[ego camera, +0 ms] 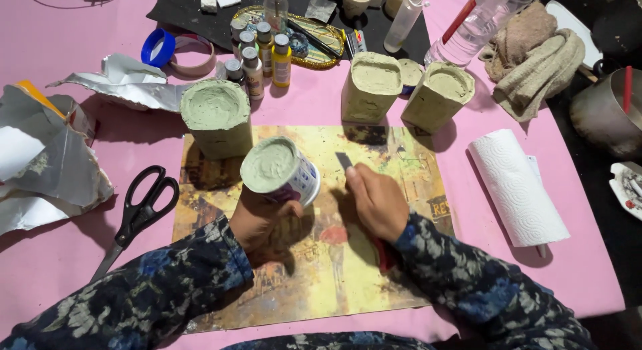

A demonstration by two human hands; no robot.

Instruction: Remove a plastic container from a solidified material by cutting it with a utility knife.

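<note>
Left hand [257, 219] clamped round small white tin filled with pale green paste [281, 169], tilted over yellow printed mat [401, 163]; right hand [376, 201] just beside, pinching thin grey blade [344, 160], tip up.

A pink table [47, 49] bears a painted mat [394, 189], scissors [137, 213], a paper-towel roll [518, 189] and crumpled foil [127, 79].

Scissors [140, 213] lie left of the placemat [374, 256], paper towel roll [516, 188] right, three filled moulds [217, 116] behind.
</note>
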